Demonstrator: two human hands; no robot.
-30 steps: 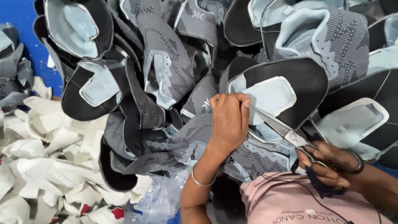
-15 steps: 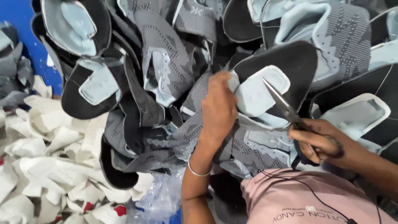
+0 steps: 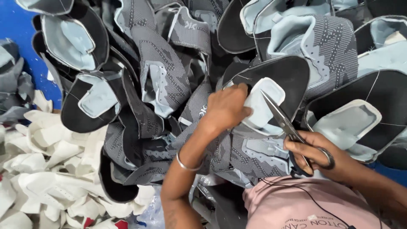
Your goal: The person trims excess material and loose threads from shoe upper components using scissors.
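At the centre of our view lies a black and grey knitted shoe upper with a pale blue padded lining (image 3: 271,85), resting on top of a heap of similar pieces. We pinch the pale blue lining at its left edge with our left hand (image 3: 227,108), fingers and thumb closed on the fabric, a thin silver bangle (image 3: 186,165) round the wrist. Our right hand (image 3: 318,154) has its fingers threaded through the loops of a pair of metal scissors with dark handles (image 3: 284,121); the blades point up and to the left and lie against the right side of the pale lining, looking nearly shut, though we cannot tell whether any fabric sits between them.

Around that piece, the heap of grey patterned and black shoe uppers (image 3: 165,76) fills most of the view, many with the same pale blue lining turned upward, overlapping and tilted every way. One such piece with a pale blue insert (image 3: 352,123) lies just to the right of our right hand. At the lower left sits a pile of white fabric offcuts (image 3: 46,169), touching the dark heap. A blue surface (image 3: 17,25) shows at the upper left corner. Our pink shirt (image 3: 296,208) fills the bottom edge, with a thin black cord (image 3: 313,205) across it.
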